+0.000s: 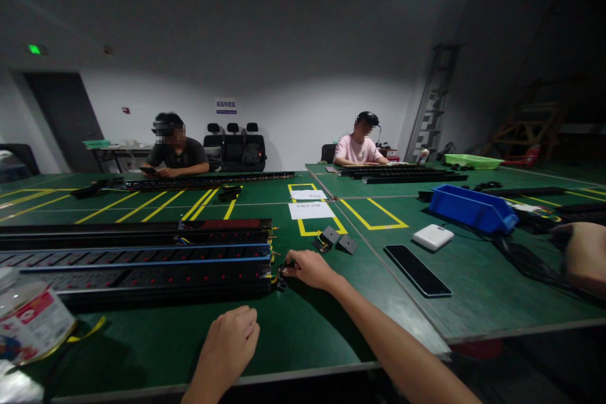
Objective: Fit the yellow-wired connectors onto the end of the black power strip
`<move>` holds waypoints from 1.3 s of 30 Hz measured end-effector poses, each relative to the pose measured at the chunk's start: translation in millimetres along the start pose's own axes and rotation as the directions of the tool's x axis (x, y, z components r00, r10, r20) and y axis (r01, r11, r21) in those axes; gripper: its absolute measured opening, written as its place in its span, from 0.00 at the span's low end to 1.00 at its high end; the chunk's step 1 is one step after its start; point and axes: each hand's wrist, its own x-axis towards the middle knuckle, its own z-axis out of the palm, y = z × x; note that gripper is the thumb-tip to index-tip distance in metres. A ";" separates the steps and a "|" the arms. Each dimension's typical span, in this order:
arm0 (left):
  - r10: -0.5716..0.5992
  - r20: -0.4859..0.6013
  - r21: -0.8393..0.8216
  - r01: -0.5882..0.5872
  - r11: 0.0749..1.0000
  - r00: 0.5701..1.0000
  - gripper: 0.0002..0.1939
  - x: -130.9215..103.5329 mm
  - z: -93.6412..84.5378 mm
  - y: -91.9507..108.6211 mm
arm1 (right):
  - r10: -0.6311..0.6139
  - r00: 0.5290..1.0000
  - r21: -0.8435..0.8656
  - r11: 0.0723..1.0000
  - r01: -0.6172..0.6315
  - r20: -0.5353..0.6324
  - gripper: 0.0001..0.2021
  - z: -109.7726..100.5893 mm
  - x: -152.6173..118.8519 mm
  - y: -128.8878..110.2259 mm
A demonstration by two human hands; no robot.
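Observation:
My right hand [308,268] is at the right end of the long black strips, its fingers pinched on a small black part [281,281] beside yellow wires. The part looks like a connector, but my fingertips cover some of it. The strip nearest me [180,279] carries a row of red dots along its top. Behind it lies another strip with blue edges [180,255]. Close to the table's front edge, my left hand [231,341] is curled into a loose fist, apart from the strips, with nothing visible in it.
Small black boxes [347,245] lie beyond my right hand. To the right are a phone [417,270], a white case [433,237] and a blue bin [471,209]. A labelled plastic jar [33,322] stands at left. Another person's hand [587,255] shows at the right edge; two people sit opposite.

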 end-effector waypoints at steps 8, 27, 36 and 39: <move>-0.004 0.017 0.010 0.004 1.000 1.000 0.15 -1.1 -0.5 0.4 | -0.001 1.000 -0.014 1.000 0.001 -0.005 0.13 -0.3 -0.4 0.0; -0.015 0.022 0.017 0.014 1.000 1.000 0.15 -0.6 -6.9 5.1 | 0.013 1.000 -0.014 1.000 -0.013 0.018 0.13 -3.6 -0.9 -3.3; -0.007 0.012 0.010 0.007 1.000 1.000 0.15 -2.3 -5.5 3.7 | 0.003 1.000 0.005 1.000 -0.003 0.002 0.12 -1.4 -0.6 -1.8; -0.003 0.001 0.013 0.003 1.000 1.000 0.15 -1.9 -3.9 2.8 | 0.008 1.000 -0.001 1.000 -0.008 0.005 0.12 -1.8 -0.8 -2.3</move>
